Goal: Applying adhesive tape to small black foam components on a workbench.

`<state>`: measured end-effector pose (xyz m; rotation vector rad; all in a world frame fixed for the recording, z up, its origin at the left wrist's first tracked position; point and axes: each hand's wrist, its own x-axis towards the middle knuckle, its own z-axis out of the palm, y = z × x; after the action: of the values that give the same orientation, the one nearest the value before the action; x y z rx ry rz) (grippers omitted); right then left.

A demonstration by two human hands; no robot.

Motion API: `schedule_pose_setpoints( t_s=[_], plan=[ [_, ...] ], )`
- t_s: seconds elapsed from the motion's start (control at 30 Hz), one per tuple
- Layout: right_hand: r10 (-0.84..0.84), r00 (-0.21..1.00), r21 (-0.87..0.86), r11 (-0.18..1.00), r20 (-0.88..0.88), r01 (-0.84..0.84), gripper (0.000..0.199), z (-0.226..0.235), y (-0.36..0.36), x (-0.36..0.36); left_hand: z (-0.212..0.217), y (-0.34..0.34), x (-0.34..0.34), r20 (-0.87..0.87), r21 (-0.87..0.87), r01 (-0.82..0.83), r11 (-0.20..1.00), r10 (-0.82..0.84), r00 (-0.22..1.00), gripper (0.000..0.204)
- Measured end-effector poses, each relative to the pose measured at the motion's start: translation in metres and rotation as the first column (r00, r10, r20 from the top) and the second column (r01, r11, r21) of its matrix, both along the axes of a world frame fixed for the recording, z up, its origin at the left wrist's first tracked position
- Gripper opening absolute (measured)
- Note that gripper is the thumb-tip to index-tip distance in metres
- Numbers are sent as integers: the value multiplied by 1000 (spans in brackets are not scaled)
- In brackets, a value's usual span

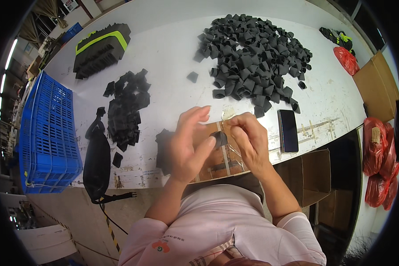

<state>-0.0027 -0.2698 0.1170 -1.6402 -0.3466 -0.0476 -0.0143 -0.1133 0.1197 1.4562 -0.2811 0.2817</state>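
Fingers spread and slightly blurred, my left hand [189,144] is over the near edge of the table, its thumb tip by a small black fabric piece [220,138]. Whether the thumb touches that piece I cannot tell. My right hand [251,141] is closed in a pinch just to the right; what its fingertips hold is too small to make out. Beneath both hands lies a brown cardboard sheet [208,166] with a pale strip of tape across it. Partly behind my left hand sits a dark stack of fabric [164,150].
A big heap of small black fabric loops [252,62] covers the far middle. Flat black pieces [126,106], a black waist bag [96,155] and a blue crate [51,133] stand left. Far left is a black stack with a lime band [102,48]. A phone [288,131] lies right.
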Motion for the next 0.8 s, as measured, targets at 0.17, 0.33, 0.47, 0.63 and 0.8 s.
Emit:
schedule_pose_setpoints(
  t_s=[0.17, 0.33, 0.47, 0.63, 0.8],
  plan=[
    [-75, 873, -241, 947, 482, 214, 38, 8, 9, -12, 2, -2, 4, 193, 161, 15, 987, -46, 980, 14],
    [-102, 776, -267, 905, 622, 333, 34, 11, 17, -12, -4, -10, 0, 103, -197, -132, 971, 155, 983, 7],
    [-119, 702, -272, 866, 702, 419, 27, 14, 20, -9, -2, -13, -6, -43, -494, -111, 862, 103, 994, 9],
    [-68, 746, -289, 896, 663, 338, 21, 10, 16, -6, -8, -13, -14, -102, -424, -172, 889, 142, 985, 9],
    [-49, 768, -252, 930, 639, 268, 22, -1, 14, -4, -13, -12, -17, -97, -367, -146, 919, 119, 988, 9]
  ],
)
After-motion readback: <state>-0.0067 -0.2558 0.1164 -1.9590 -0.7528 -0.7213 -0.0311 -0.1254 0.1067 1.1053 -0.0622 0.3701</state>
